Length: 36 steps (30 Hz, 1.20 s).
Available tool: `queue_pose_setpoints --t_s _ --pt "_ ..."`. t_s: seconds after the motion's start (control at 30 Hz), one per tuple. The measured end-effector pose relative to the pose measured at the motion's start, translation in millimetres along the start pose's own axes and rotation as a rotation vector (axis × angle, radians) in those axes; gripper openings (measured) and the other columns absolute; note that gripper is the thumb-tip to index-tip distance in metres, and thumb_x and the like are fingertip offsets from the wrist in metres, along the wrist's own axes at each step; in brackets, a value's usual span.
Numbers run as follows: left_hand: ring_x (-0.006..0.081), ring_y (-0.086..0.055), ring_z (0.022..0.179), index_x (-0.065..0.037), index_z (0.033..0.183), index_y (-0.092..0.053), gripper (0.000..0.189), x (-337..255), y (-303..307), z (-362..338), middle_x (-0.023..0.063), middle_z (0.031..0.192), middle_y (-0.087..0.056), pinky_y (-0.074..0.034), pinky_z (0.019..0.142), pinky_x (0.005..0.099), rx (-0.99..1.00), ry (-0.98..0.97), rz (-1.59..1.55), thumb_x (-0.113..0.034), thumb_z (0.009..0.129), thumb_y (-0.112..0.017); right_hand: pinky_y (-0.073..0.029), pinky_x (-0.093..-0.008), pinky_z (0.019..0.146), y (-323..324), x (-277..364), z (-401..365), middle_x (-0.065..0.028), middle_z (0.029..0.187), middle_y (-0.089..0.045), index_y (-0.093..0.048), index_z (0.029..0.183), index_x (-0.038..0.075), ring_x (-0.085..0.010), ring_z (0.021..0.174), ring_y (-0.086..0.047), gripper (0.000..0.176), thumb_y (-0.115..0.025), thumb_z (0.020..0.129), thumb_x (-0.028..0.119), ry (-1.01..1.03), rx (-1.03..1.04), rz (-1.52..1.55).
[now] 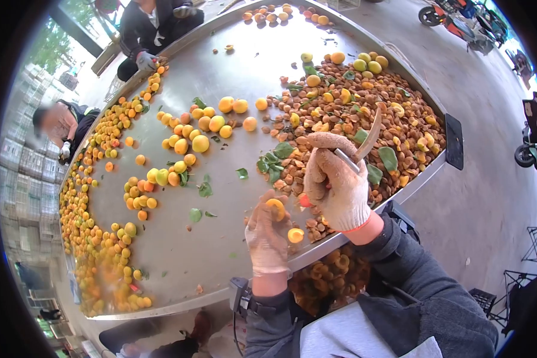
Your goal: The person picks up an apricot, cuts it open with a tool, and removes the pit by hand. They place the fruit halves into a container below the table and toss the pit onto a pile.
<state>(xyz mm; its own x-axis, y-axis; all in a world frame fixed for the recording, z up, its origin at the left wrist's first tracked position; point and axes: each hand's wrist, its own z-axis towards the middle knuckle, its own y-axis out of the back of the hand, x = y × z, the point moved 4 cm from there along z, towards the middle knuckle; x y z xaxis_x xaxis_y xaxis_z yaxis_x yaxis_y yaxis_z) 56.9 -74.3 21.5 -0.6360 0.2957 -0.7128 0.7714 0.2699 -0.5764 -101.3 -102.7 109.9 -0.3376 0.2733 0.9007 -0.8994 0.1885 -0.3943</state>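
Left hand [267,238] gloved, fingers closed on an apricot [275,209] over the counter's [221,65] near edge, right hand [338,192] just beside, gripping a small tool [346,160], pits [364,119] heaped beyond.

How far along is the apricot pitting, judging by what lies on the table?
Done: a large pile of pits covers the right part of the metal table, and cut halves lie below its near edge. In hand: the left hand holds an opened apricot, and the right hand grips a bladed tool. Left: many whole apricots lie in the middle and along the far rim.
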Motion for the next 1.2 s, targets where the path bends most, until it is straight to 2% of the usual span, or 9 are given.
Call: queue_pose_setpoints --t_s 0.07,0.13,0.2,0.27,0.4,0.43,0.73,0.9,1.2 --pt "0.014 -0.058 0.069 -0.001 0.12 -0.059 0.036 12 1 1 0.009 0.096 -0.063 -0.049 0.058 0.0259 0.037 -0.032 0.127 -0.027 0.094 -0.06 -0.034 -0.0205 0.042 -2 8 -3 0.0015 0.061 -0.052 -0.062 0.108 -0.001 -0.006 0.046 -0.045 0.021 -0.052 0.089 0.0 0.083 -0.043 -0.235" --pt "0.0129 -0.057 0.066 -0.002 0.118 -0.06 0.034 17 -4 0 0.007 0.093 -0.063 -0.048 0.057 0.0247 0.075 -0.07 0.253 -0.027 0.095 -0.058 -0.038 -0.022 0.045 -1 2 -5 0.0018 0.064 -0.053 -0.063 0.105 -0.001 -0.0068 0.048 -0.048 0.019 -0.053 0.088 -0.003 -0.166 -0.048 0.332" --pt "0.0094 -0.056 0.064 -0.003 0.113 -0.063 0.031 17 -12 -5 0.0028 0.086 -0.061 -0.044 0.054 0.0206 0.016 -0.011 0.358 -0.028 0.097 -0.053 -0.044 -0.0224 0.052 4 -5 -5 0.0009 0.071 -0.057 -0.064 0.102 -0.001 -0.0081 0.057 -0.054 0.018 -0.053 0.088 -0.004 -0.172 0.019 0.365" --pt "0.0079 -0.054 0.063 -0.003 0.111 -0.063 0.03 20 -20 -8 0.0015 0.083 -0.06 -0.042 0.052 0.0191 -0.009 -0.009 0.333 -0.027 0.098 -0.052 -0.03 -0.0227 0.039 2 -3 -4 -0.0016 0.061 -0.05 -0.061 0.106 0.002 -0.0077 0.042 -0.04 0.017 -0.053 0.091 0.002 0.017 0.021 0.07" --pt "0.0041 -0.049 0.057 -0.003 0.105 -0.063 0.03 11 -36 -17 -0.0013 0.076 -0.058 -0.036 0.047 0.0163 -0.051 -0.042 0.438 -0.027 0.1 -0.046 -0.038 -0.0211 0.046 3 -4 -9 -0.0025 0.074 -0.059 -0.061 0.11 0.002 -0.0071 0.054 -0.051 0.021 -0.058 0.09 0.0 0.1 0.156 -0.067" --pt "0.0041 -0.049 0.057 -0.003 0.105 -0.063 0.03 12 -34 -16 -0.0013 0.076 -0.058 -0.036 0.047 0.0163 -0.05 -0.042 0.441 -0.027 0.1 -0.046 -0.05 -0.025 0.069 4 -2 -11 -0.0079 0.088 -0.066 -0.067 0.099 0.002 -0.0153 0.078 -0.063 0.024 -0.062 0.079 -0.01 0.087 0.138 -0.127" --pt "0.0042 -0.049 0.056 -0.003 0.1 -0.063 0.027 9 -30 -16 -0.0005 0.075 -0.058 -0.037 0.046 0.0166 -0.062 -0.163 0.567 -0.023 0.1 -0.046 -0.05 -0.0258 0.068 -4 -1 -9 -0.0042 0.088 -0.065 -0.067 0.1 0.003 -0.013 0.078 -0.062 0.023 -0.06 0.081 -0.008 0.092 0.157 -0.137" --pt "0.0072 -0.054 0.063 -0.001 0.1 -0.061 0.026 21 -22 -12 0.0029 0.082 -0.061 -0.041 0.049 0.0182 -0.041 -0.073 0.394 -0.022 0.099 -0.046 -0.025 -0.0207 0.042 0 -35 -3 0.0036 0.064 -0.046 -0.065 0.096 0.006 -0.0045 0.047 -0.037 0.014 -0.053 0.089 0.005 -0.407 -0.1 0.46" --pt "0.0097 -0.056 0.064 -0.004 0.128 -0.053 0.047 43 -19 -2 0.0062 0.096 -0.063 -0.045 0.05 0.0203 0.002 0.157 -0.034 -0.039 0.101 -0.039 -0.02 -0.025 0.039 8 -78 3 0.0032 0.059 -0.033 -0.055 0.104 0.005 -0.0081 0.043 -0.027 0.017 -0.043 0.092 0.002 -0.68 -0.148 0.758"
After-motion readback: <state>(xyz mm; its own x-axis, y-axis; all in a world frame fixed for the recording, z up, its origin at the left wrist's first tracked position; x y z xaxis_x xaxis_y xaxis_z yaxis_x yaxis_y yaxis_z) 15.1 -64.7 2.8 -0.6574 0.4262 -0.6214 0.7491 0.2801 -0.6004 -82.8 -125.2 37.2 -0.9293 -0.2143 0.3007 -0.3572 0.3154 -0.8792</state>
